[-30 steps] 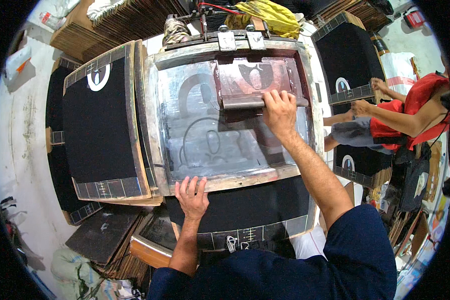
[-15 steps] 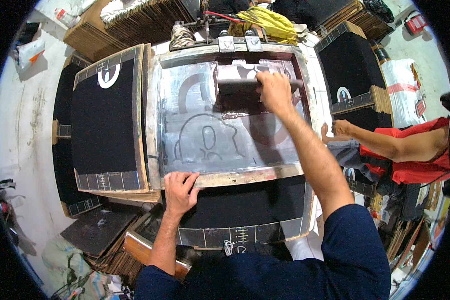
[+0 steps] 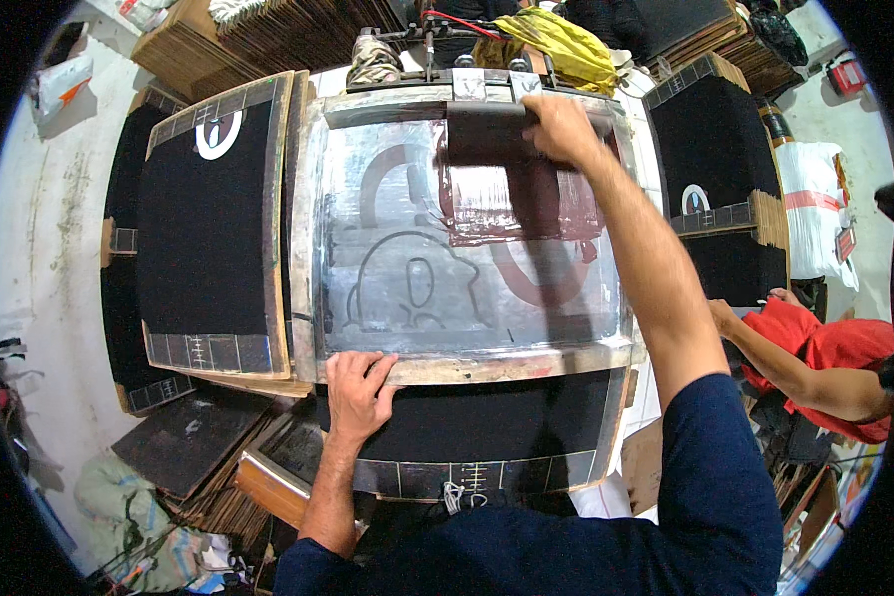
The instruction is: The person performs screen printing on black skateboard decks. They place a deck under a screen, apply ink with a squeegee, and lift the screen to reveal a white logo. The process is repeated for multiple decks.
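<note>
Judging this an inking stroke, I have my right grip (image 3: pixel 560 129) wrapped around a long, dark, bar-shaped squeegee (image 3: pixel 487 117), wet maroon ink (image 3: pixel 464 214) just nearer me, left grip (image 3: pixel 358 395) unclenched on the wood-framed mesh screen (image 3: pixel 487 369); another pass likely needs even pressure.
</note>
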The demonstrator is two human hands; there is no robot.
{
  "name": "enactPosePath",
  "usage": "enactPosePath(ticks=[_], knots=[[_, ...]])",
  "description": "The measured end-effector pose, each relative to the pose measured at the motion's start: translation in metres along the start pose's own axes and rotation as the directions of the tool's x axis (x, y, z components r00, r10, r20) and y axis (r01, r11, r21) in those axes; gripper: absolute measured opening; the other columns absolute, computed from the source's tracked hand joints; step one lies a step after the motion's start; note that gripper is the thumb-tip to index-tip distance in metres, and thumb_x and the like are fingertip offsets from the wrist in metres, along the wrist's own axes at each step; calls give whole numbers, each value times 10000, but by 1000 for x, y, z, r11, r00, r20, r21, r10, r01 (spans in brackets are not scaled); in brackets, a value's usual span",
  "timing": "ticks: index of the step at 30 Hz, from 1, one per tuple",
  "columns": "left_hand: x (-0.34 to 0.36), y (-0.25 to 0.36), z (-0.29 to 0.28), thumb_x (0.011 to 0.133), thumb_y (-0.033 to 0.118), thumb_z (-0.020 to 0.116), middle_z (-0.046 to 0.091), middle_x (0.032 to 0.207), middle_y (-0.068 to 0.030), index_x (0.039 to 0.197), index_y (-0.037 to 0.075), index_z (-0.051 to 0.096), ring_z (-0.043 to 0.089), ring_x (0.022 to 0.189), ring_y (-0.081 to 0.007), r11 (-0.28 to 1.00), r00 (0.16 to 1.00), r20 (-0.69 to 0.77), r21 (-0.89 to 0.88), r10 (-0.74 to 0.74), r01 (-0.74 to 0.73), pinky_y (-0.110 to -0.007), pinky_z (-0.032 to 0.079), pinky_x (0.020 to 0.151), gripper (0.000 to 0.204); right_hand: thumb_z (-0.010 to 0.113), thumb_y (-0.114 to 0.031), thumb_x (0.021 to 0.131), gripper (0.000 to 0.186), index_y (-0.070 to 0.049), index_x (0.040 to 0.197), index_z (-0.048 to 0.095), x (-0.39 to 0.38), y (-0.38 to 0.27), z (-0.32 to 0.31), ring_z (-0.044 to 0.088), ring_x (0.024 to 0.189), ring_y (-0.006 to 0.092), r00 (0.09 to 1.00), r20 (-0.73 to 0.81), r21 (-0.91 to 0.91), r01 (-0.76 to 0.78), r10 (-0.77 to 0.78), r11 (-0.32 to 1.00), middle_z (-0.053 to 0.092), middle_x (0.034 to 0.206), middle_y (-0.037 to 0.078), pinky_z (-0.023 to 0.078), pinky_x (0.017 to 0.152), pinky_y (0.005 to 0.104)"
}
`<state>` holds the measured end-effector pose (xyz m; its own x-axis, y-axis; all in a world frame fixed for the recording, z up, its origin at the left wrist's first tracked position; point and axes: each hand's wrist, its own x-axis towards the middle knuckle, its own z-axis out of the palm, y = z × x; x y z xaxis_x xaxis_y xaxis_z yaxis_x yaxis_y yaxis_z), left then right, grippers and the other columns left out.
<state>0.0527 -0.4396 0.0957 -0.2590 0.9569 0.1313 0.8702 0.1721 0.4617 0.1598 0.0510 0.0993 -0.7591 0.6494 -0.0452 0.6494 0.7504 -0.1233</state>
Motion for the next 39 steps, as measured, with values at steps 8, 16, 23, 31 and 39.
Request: enactPosePath(ticks=[8, 16, 23, 31, 39], knots=[[-4, -2, 1, 729, 144, 815, 669, 1066, -83, 1153, 82, 740, 597, 1018, -299, 1000, 999, -33, -22, 12, -13, -476, 405, 960, 435, 867, -231, 768, 548, -211, 1281, 676, -29, -13, 16, 564, 1164, 327, 674, -730, 121, -33, 112, 992, 615, 1195, 98, 421, 964, 494], [23, 32, -65, 717, 237, 852, 654, 1011, -85, 1124, 78, 747, 597, 982, -294, 990, 992, -58, -83, 112, -117, -476, 388, 954, 449, 753, -198, 874, 314, -100, 1172, 726, -312, -174, -3, 563, 1129, 363, 858, -401, 468, -109, 321, 877, 617, 1145, 158, 407, 1022, 464], [60, 30, -177, 863, 256, 827, 583, 1297, -143, 1361, 14, 623, 557, 1253, -307, 948, 715, -630, 276, 301, -156, -534, 331, 1174, 590, 781, -253, 888, 277, -95, 1109, 726, -226, -161, -179, 643, 943, 315, 501, -858, 159, 41, 117, 986, 661, 1001, 125, 511, 850, 426], [-42, -206, -24, 1025, 320, 646, 352, 1594, -251, 1562, 57, 407, 370, 1460, -451, 871, 807, -397, 34, -438, 490, -586, 341, 1175, 644, 704, -346, 919, 331, -33, 1009, 764, -134, -141, -332, 736, 903, 361, 642, -689, 304, -166, 337, 938, 759, 932, 201, 553, 818, 456], [-149, -256, 51, 1025, 440, 610, 157, 1724, -241, 1627, 226, 404, 134, 1589, -449, 761, 802, -43, 287, -596, 581, -665, 152, 1236, 671, 689, -371, 902, 384, -11, 994, 784, -86, -134, -381, 717, 774, 219, 671, -666, 268, -194, 327, 944, 765, 833, 138, 546, 723, 372]])
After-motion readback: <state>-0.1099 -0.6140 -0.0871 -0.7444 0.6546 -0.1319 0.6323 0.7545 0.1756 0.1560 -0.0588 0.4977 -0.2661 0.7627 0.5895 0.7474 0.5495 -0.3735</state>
